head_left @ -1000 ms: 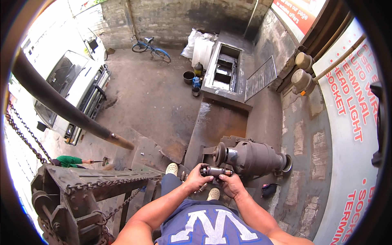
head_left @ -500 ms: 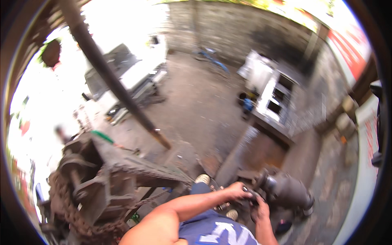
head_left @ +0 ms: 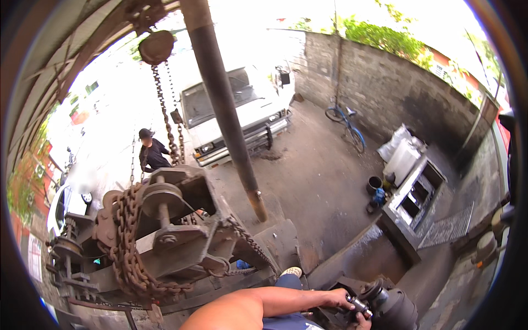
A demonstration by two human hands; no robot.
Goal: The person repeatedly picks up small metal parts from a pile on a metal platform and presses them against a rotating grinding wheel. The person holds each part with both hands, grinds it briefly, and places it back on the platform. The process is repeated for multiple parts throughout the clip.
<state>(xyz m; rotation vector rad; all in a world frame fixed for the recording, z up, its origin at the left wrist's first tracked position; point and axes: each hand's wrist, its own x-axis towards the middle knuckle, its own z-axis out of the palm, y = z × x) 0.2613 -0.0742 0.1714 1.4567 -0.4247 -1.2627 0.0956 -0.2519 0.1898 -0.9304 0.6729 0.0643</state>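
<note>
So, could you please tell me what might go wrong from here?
The small metal part could slip, since only the bare left hand and right hand hold it.

It might also knock against the rounded grey machine, which sits close beside it.

The rusty chain heaped on the steel frame to the person's left could perhaps graze the bare left arm if the person leans that way.

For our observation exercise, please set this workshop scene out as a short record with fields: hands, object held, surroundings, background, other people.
left hand: grips the upper-left end of the part
right hand: holds its lower-right end
held object: cylindrical metal part
beside it: large grey cylindrical housing
left side: rusty chain, pulley wheel
background: white vehicle, blue bicycle, block wall
other people: person in dark top and cap
</note>
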